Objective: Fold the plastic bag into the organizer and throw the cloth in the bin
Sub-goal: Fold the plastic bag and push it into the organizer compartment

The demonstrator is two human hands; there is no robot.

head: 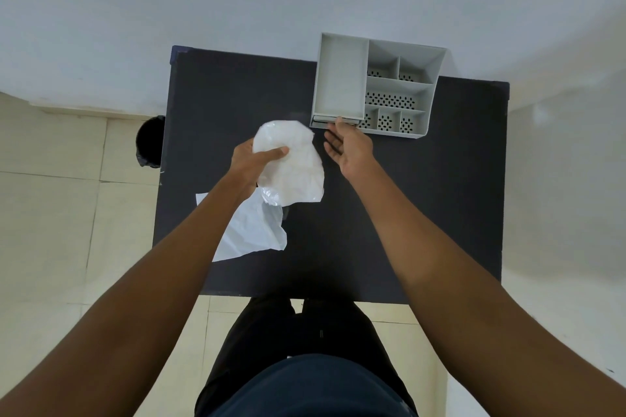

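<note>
My left hand (252,161) grips a crumpled white piece (293,166), held above the middle of the black table (423,196); whether it is the cloth or the bag I cannot tell. Beneath it a second thin white sheet (252,230) lies flat on the table, partly hidden by my left forearm. My right hand (349,149) is open, palm facing left, fingertips at the front edge of the grey organizer (338,78). The organizer has one large compartment on the left and several small perforated ones on the right. A black bin (150,140) stands on the floor left of the table.
The table backs against a pale wall. Tiled floor surrounds it on the left and front. My legs stand at the table's near edge.
</note>
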